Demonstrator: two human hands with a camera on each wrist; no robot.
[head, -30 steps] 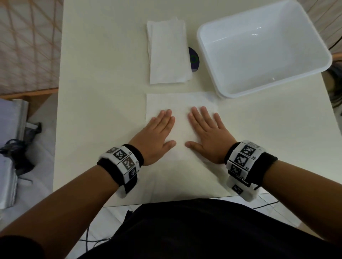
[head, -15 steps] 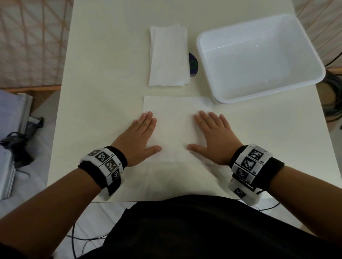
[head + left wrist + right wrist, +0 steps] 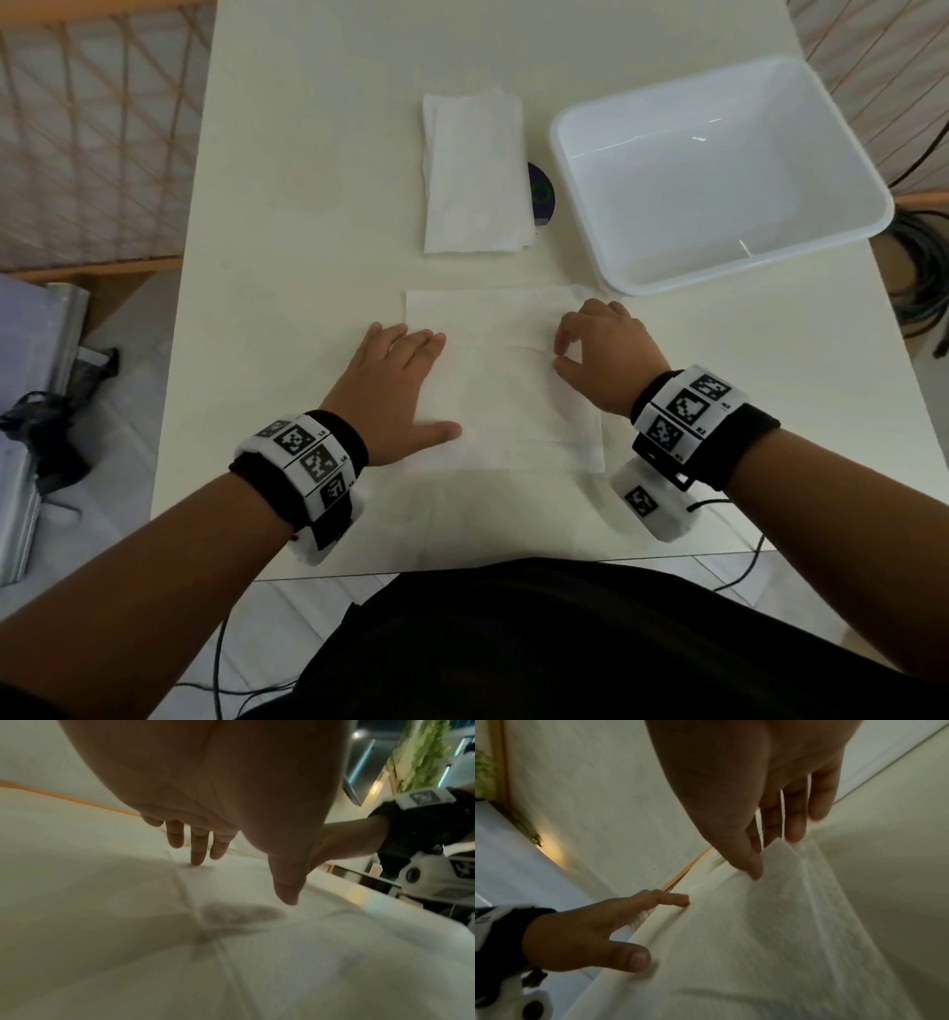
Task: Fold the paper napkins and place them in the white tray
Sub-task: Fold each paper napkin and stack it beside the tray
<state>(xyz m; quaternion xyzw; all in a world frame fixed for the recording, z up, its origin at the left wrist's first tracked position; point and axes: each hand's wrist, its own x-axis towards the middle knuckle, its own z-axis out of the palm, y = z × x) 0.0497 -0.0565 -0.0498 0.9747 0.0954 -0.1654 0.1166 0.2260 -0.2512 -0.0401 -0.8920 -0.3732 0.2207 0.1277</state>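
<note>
An unfolded white paper napkin [image 3: 503, 380] lies flat on the table in front of me. My left hand [image 3: 405, 380] rests on its left edge, fingers straight and flat [image 3: 197, 850]. My right hand [image 3: 590, 349] is at the napkin's right side with curled fingers. In the right wrist view its thumb and fingers pinch a lifted edge of the napkin [image 3: 777, 858]. A stack of folded napkins [image 3: 475, 169] lies farther back. The white tray [image 3: 719, 174] stands at the back right with nothing in it.
A dark round disc [image 3: 542, 195] pokes out from under the folded stack, beside the tray. The cream table [image 3: 308, 231] ends close to my body. Cables [image 3: 919, 267] hang off the right side; a metal case [image 3: 31, 411] sits on the floor at left.
Both hands slid apart from the napkin's middle to its sides. The right hand went from flat to curled and now pinches the napkin's right edge.
</note>
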